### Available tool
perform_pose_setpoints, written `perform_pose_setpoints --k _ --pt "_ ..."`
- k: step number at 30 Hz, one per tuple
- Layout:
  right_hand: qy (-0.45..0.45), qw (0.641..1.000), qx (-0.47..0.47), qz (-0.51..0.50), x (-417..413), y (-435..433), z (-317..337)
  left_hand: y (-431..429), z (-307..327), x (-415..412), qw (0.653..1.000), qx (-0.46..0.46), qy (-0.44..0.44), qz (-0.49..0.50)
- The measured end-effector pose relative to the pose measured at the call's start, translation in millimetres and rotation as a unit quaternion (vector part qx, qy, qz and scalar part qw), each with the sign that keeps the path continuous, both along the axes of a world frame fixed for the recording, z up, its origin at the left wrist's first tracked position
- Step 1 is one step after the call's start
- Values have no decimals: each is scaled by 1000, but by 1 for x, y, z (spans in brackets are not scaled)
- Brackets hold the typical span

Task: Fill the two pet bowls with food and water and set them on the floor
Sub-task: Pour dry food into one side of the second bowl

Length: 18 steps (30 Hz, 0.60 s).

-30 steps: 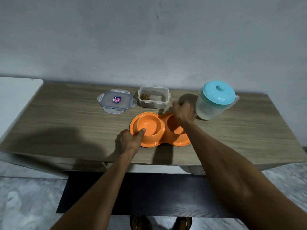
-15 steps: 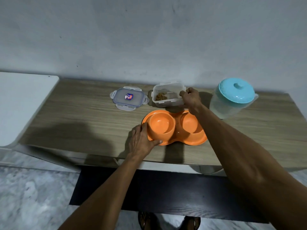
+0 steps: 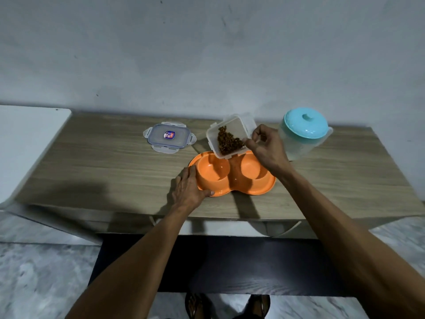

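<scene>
An orange double pet bowl (image 3: 264, 188) lies on the wooden table (image 3: 103, 169); both wells look empty. My left hand (image 3: 188, 188) grips its left rim, thumb along the front edge. My right hand (image 3: 266, 146) holds a clear food container (image 3: 230, 137) by its right side, lifted and tilted toward me above the back of the bowl, between the two wells. Brown kibble has slid to the container's lower side. A clear water jug with a turquoise lid (image 3: 305, 125) stands upright just right of my right hand.
The container's clear lid (image 3: 169, 137) lies flat on the table left of the container. A white surface (image 3: 27, 143) adjoins the table's left end. A dark mat (image 3: 218, 263) and marbled floor lie below the table; my feet (image 3: 227, 305) show at the bottom edge.
My right hand took hold of the food container, lifted it off the table and tilted it over the orange bowl. My left hand stayed on the bowl's left rim.
</scene>
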State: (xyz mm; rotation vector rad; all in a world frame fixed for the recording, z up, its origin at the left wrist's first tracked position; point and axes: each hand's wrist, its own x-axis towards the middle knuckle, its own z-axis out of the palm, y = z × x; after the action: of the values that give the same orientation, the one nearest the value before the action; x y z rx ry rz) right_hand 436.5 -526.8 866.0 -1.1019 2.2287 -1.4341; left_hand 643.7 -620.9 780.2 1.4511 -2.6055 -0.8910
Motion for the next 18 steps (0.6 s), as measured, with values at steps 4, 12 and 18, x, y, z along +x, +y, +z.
perform_pose_setpoints --k 4,12,18 --pt "62 998 -4 17 13 8 -5 1 0 0 1000 -3 -4 -1" --pt "143 987 -12 75 32 15 -16 0 -1 -1 1000 -1 -3 4" --pt "214 971 8 104 38 20 -23 1 1 0 1000 0 -5 5"
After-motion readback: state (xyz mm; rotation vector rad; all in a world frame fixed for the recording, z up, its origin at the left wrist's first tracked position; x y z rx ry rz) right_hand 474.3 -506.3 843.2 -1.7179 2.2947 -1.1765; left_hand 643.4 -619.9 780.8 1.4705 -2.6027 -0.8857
